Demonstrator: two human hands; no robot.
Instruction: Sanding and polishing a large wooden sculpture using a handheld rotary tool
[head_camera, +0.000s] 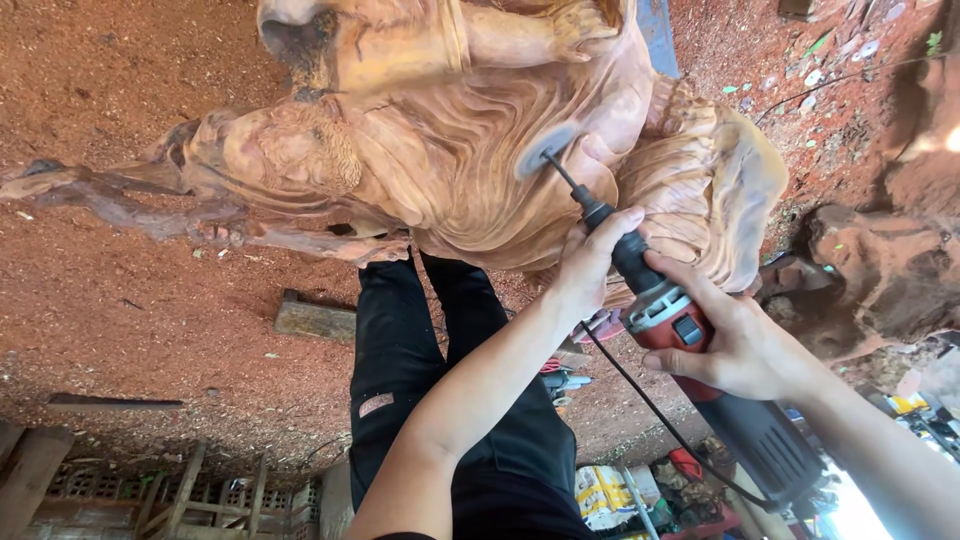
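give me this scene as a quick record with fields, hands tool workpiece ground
left hand: wrapped around the slim black neck of the die grinder
right hand: gripping the red and grey middle of the body
tool: corded die grinder, long shaft, round sanding disc at the tip
contact: disc against the carved folds, looks touching
workpiece: large wooden sculpture, pale orange wood
ground: reddish sawdust, wooden block lying on it
cord: black cable hanging below the tool

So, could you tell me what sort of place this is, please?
Probably an outdoor woodcarving yard: a large carved wooden figure, reddish sawdust ground, and a corded grinder held by the left hand and right hand.
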